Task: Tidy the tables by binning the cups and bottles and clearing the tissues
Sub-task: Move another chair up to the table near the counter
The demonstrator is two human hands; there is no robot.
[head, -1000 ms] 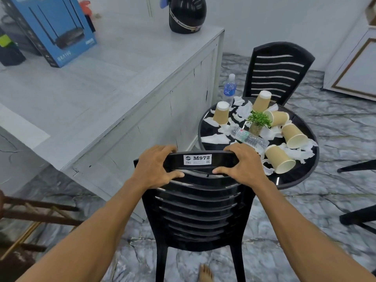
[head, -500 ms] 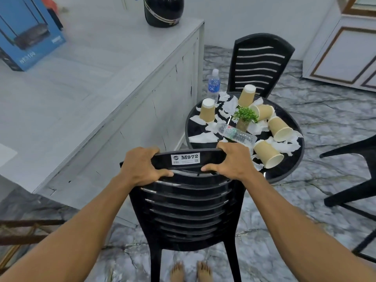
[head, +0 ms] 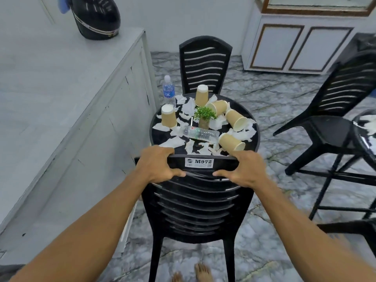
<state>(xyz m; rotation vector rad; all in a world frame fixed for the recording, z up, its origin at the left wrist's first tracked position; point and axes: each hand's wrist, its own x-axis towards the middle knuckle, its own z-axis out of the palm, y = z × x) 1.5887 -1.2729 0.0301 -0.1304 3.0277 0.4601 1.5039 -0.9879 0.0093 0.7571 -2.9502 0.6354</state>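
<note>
Hands: my left hand (head: 157, 164) and right hand (head: 245, 169) both clamped on the top rail of the black slatted plastic chair (head: 195, 202) | Litter: brown paper cups (head: 232, 141), clear plastic bottle (head: 200, 132), torn white tissues (head: 173, 141) on the round black glass table (head: 256, 146) just beyond | Risk: shoving the chair could knock the table, rolling cups off.

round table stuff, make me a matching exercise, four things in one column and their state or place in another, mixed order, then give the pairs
Things
1. clear bottle
2. blue-label bottle
3. cup nearest the right hand
4. small green plant

States or places
A. upright at the table's far left edge, by the counter
B. lying on its side, open mouth facing right
C. standing at the middle of the round table
D. lying flat among the tissues, in front of the plant

Pairs: 1-D, 2-A, 3-B, 4-C

Both hands, left hand and right hand, grip the chair back.
</note>
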